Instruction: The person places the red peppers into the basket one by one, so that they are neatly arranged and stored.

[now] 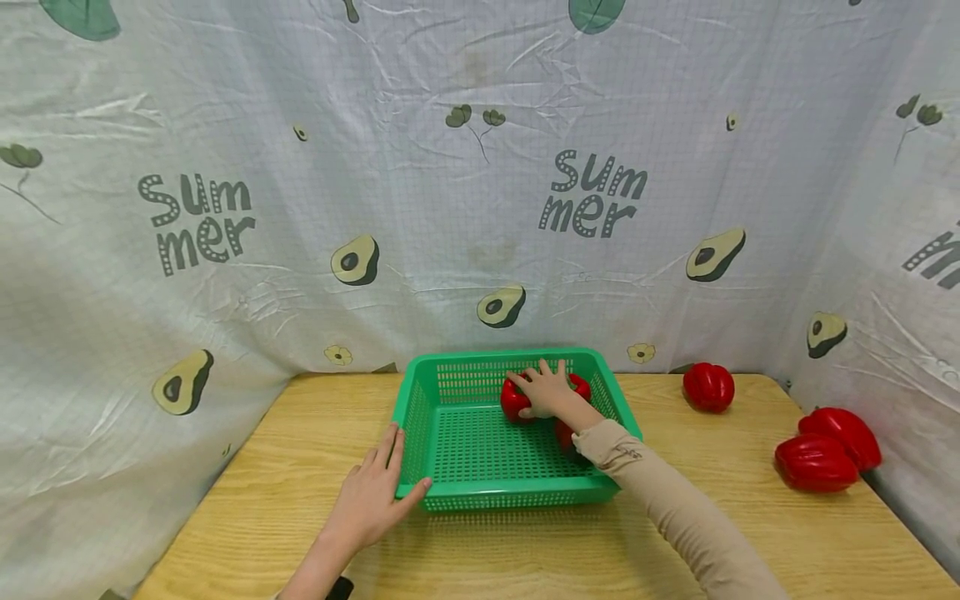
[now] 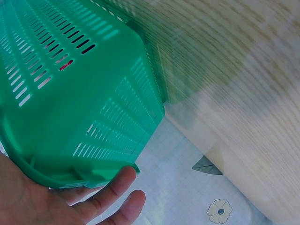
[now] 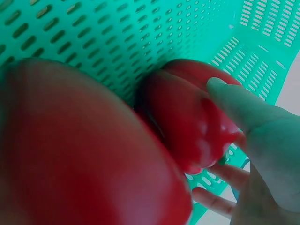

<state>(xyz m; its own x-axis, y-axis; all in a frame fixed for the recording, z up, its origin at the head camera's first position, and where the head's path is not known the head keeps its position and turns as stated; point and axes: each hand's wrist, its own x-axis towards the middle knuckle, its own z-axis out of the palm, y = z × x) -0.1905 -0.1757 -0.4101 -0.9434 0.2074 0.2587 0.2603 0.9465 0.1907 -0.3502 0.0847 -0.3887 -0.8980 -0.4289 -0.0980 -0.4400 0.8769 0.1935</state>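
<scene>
Inside the green plastic basket [image 1: 517, 492], my right hand [image 1: 551, 392] holds a red bell pepper [image 1: 514, 402] near the back wall. In the right wrist view the thumb [image 3: 234, 101] lies on this pepper's side, with a finger round its stem end and other fingers spread. A second pepper [image 1: 581, 387] shows just right of the hand, and another pepper [image 1: 567, 438] sits under the wrist, partly hidden by the sleeve. My left hand [image 1: 367, 492] rests at the basket's front left corner, fairly straight fingers touching the rim [image 2: 56, 180].
On the wooden table [image 1: 300, 450], right of the basket, one red bell pepper [image 1: 708, 387] lies near the back edge. Two more peppers [image 1: 816, 463] lie together at the far right. A printed white cloth [image 1: 420, 183] hangs behind the table and along its sides.
</scene>
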